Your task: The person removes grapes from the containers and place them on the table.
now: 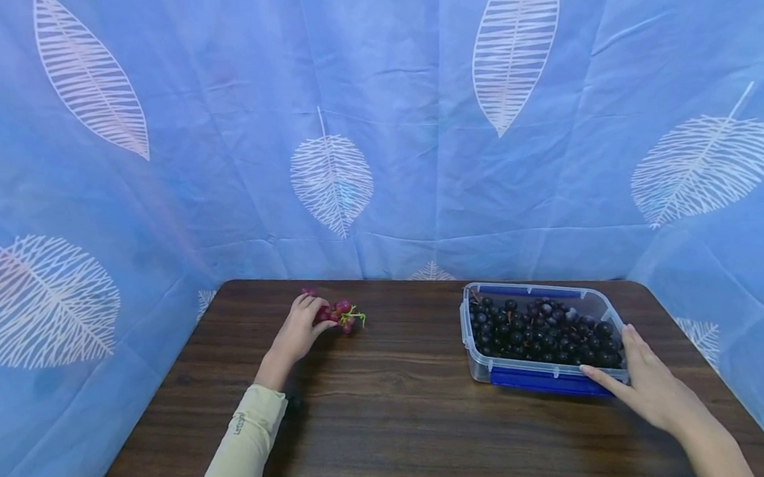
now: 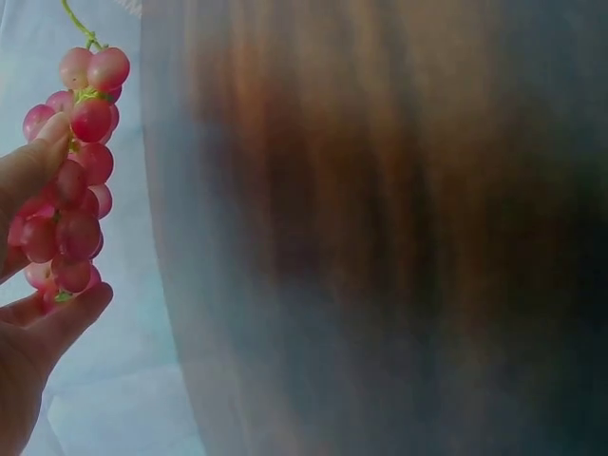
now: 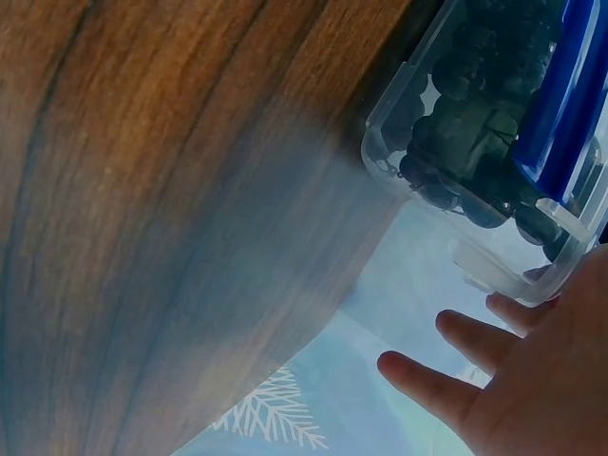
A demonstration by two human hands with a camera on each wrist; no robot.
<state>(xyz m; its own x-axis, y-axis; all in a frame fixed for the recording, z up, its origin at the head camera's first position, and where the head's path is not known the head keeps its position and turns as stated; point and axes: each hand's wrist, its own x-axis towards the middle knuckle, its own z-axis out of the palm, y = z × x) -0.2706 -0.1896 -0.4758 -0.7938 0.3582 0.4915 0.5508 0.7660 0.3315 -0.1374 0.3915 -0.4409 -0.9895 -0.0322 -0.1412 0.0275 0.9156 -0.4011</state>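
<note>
My left hand (image 1: 298, 330) holds a bunch of red grapes (image 1: 345, 312) at the far left of the table. In the left wrist view the thumb lies on one side of the grapes (image 2: 78, 223) and other fingers are at the lower end, the green stem pointing up. On the right, my right hand (image 1: 654, 386) touches the near right corner of a clear plastic food container (image 1: 480, 367) with blue clips. Its fingers are mostly straight in the right wrist view, some standing apart from the wall. Dark grapes (image 1: 535, 331) fill much of the container.
A dark wood-grain table (image 1: 380, 421) carries everything, its far corners rounded. Behind and beside it hangs a blue curtain (image 1: 391, 172) with white leaf patterns. A small dark object (image 1: 293, 403) shows by the left wrist.
</note>
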